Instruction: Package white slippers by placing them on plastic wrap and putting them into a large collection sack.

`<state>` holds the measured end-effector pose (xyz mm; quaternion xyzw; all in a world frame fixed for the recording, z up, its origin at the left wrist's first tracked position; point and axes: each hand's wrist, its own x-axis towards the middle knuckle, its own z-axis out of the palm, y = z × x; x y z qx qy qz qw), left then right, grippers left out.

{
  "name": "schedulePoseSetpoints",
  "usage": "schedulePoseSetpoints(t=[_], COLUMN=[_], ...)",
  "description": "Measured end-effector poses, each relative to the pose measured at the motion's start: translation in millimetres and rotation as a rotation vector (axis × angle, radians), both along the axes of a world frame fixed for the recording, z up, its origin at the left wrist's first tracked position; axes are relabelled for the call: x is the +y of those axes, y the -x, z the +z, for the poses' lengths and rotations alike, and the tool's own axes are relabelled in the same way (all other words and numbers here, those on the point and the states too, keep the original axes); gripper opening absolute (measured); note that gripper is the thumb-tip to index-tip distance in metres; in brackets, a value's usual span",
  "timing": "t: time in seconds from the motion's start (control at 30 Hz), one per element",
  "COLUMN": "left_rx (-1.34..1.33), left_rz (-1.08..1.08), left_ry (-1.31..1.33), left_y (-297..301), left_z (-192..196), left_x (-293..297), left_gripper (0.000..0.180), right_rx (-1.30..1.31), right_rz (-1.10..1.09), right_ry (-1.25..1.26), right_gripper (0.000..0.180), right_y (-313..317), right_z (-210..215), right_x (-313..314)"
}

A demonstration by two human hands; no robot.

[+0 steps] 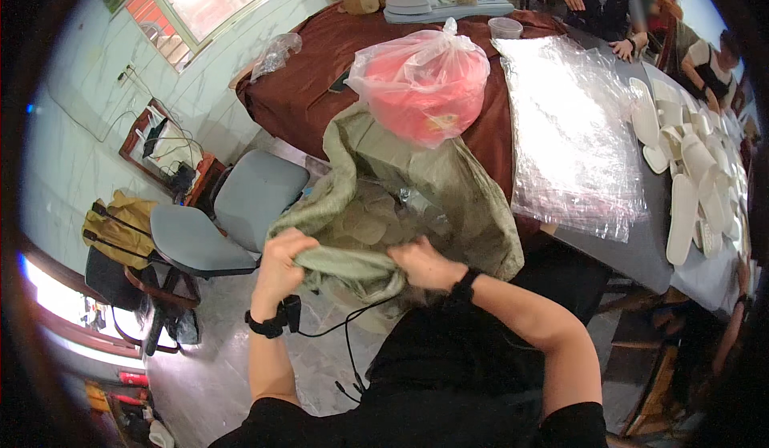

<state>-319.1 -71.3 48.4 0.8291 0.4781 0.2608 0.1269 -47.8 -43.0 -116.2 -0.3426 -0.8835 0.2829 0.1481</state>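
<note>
Head view shows me the left hand, forearm straight ahead, and right hand, elbow bent outward, both clenching an olive-green woven sack's bunched rim.

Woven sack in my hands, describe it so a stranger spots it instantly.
Find the brown-covered table, then the knotted translucent plastic bag with pink contents. Below that bag in view, the left hand and right hand grip the woven sack. Its dull olive-green fabric and gaping mouth set it apart from the tied bag.

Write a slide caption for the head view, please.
Left hand and right hand grip an open greenish sack by its edge.
</note>
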Motion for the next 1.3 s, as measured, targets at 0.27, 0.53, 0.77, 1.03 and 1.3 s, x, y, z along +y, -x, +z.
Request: schedulePoseSetpoints(t=[0.27,0.53,0.77,1.03,1.3], left_rx=[-0.175,0.699,0.177,-0.121,-0.668], left_rz=[-0.174,-0.417,-0.486,-0.439,-0.790], left_ry=[0.086,1.229,0.998,0.448,0.350], left_y=[8,10,-63,-115,-211], left_z=[-4,-168,-133,-68,73], left_x=[33,28,60,59,32], left_gripper=[0.028,0.082,0.088,0.048,0.046], right_rx=[0.312,-0.681,-0.678,-0.125,0.389], right_rz=[-0.268,0.194,0.335,0.079,-0.058], right_ry=[-0.282,0.130,0.583,0.094,0.270], right_gripper=[0.025,0.046,0.050,0.040,0.075], right_y=[4,-32,-33,-92,-110], right_z=[51,-69,-1,69,97], right_x=[56,-1,6,-31,-62])
